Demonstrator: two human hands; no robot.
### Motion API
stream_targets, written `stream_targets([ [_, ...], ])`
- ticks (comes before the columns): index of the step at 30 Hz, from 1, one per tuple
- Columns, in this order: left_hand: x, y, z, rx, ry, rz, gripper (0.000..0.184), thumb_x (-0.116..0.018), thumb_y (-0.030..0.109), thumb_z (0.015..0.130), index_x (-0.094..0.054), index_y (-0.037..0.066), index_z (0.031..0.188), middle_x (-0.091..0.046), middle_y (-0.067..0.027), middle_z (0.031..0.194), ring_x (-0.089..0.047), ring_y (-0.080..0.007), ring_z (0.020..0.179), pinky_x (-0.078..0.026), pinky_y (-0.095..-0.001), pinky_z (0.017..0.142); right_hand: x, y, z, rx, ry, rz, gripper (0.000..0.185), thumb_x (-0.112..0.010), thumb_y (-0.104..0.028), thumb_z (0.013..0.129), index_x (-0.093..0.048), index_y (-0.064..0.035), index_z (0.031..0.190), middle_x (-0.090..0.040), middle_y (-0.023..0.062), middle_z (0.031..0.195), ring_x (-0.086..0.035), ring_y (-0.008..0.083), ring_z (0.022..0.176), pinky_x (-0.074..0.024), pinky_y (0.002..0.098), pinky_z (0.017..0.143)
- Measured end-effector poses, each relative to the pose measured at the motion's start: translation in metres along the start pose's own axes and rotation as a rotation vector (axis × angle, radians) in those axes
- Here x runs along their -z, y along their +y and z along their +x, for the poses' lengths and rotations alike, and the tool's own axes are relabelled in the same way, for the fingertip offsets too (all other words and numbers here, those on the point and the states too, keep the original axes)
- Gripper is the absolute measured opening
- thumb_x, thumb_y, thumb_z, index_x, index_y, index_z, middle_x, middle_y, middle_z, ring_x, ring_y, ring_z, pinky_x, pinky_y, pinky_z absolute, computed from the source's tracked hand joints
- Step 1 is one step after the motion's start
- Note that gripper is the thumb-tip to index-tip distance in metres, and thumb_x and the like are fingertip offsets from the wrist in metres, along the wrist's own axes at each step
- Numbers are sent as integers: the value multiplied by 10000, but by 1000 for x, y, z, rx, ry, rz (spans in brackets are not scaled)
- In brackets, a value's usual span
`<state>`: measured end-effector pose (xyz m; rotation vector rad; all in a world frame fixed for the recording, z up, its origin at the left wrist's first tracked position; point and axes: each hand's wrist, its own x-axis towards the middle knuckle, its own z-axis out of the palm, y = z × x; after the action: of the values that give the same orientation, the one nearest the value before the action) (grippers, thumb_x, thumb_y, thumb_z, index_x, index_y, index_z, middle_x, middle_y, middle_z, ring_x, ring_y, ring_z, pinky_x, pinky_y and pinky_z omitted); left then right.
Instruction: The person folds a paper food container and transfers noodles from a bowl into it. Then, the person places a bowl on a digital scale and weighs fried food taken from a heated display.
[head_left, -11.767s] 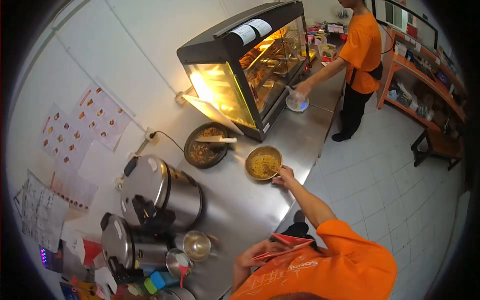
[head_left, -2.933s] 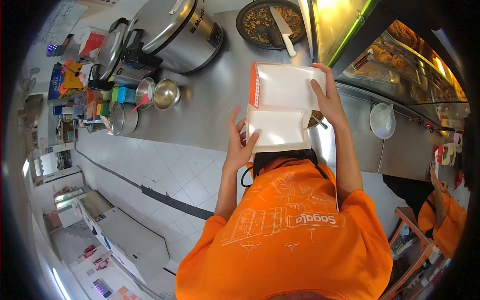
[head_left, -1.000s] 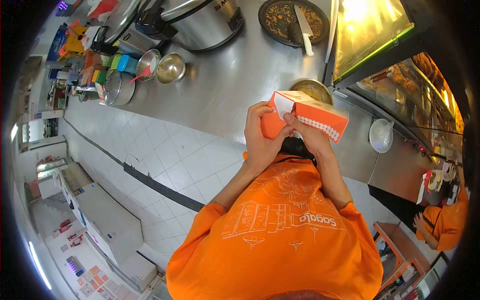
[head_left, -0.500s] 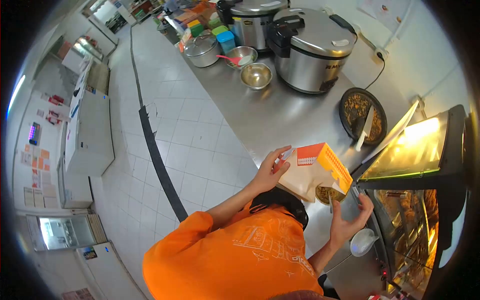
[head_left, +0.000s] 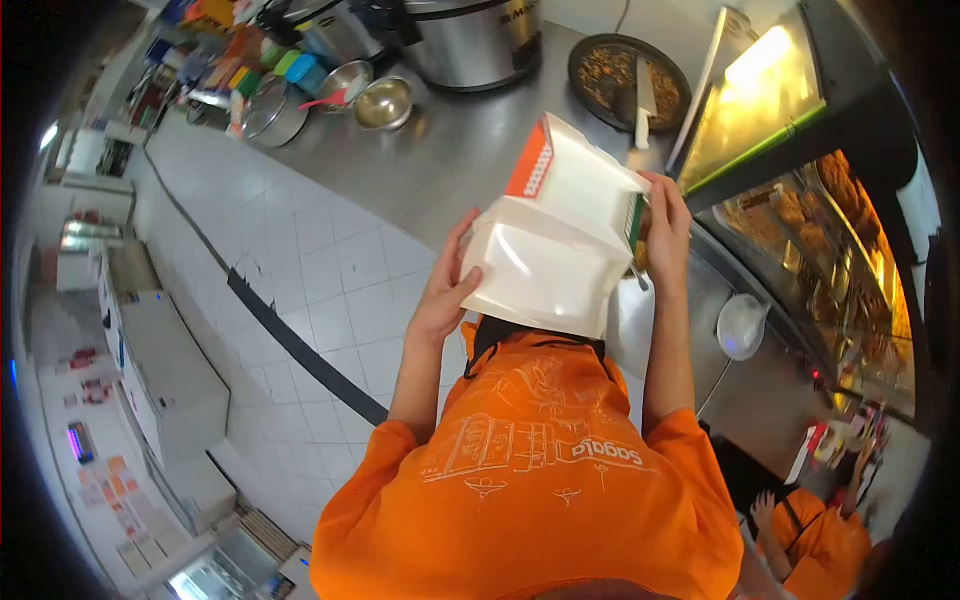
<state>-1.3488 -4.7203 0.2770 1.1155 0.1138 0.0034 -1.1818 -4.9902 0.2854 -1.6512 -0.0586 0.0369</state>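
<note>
An open cardboard takeaway box [head_left: 545,275] is held up in front of my chest, its white inside facing me. Its outer side shows a red patterned panel, with a bit of green at the right edge. My left hand [head_left: 445,285] grips the box's left edge, thumb on the inner face. At the right edge, my right hand [head_left: 667,225] is closed round the cardboard, its fingertips partly hidden. Behind the box, a bowl with brown food [head_left: 643,247] is mostly covered; a spoon handle [head_left: 638,280] sticks out beside my right wrist.
A black pan [head_left: 605,75] with brown crumbs holds a knife [head_left: 645,105]. To the right stands a lit glass food warmer [head_left: 800,260]. A clear plastic bowl [head_left: 741,326] sits on the steel counter [head_left: 440,190]. A co-worker in orange [head_left: 825,540] is at lower right.
The box has been tilted and spread so its inside now faces me. My right hand, formerly spread apart from it, has moved up onto its right edge. My view has turned rightward.
</note>
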Motion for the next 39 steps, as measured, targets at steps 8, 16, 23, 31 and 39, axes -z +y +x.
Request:
stream_targets([
  [8, 15, -16, 0, 53, -50, -80, 885, -812, 332, 892, -313, 31, 1558, -483, -96, 1485, -466, -211, 1376, -385, -331, 1132, 3, 41, -3, -422, -132, 518, 373, -439, -320, 1102, -577, -50, 1320, -642, 99, 1184, -667, 180, 1026, -601, 343, 864],
  [16, 28, -35, 4, 207, 58, -393, 796, -680, 383, 978, -290, 33, 1577, -456, -114, 1543, -477, -268, 1396, -424, -437, 1133, 0, 40, -14, -579, -28, 570, 437, -467, -443, 1073, -567, -73, 1282, -656, 103, 1114, -721, 224, 828, -618, 350, 657],
  [23, 34, -45, 24, 349, 56, -585, 653, -423, 504, 1076, -373, 46, 1539, -459, -138, 1548, -467, -324, 1403, -379, -503, 1157, 2, 16, -5, -360, 22, 462, 379, -505, -428, 1064, -609, -70, 1130, -660, 67, 901, -675, 162, 642, -545, 263, 470],
  [31, 25, -57, 39, 428, -7, -740, 642, -358, 507, 1089, -408, 29, 1514, -489, -156, 1521, -471, -344, 1396, -376, -514, 1155, -3, -3, 4, -169, 63, 327, 322, -548, -399, 1055, -642, -92, 1033, -627, -4, 853, -636, 87, 701, -545, 260, 466],
  [39, 5, -50, 51, 336, 66, -413, 531, -478, 353, 1081, -409, 28, 1496, -508, -131, 1484, -510, -294, 1348, -427, -446, 1108, 8, 13, 19, 69, 95, 148, 346, -577, -358, 1051, -664, -33, 1130, -656, 2, 931, -640, 100, 858, -526, 257, 749],
])
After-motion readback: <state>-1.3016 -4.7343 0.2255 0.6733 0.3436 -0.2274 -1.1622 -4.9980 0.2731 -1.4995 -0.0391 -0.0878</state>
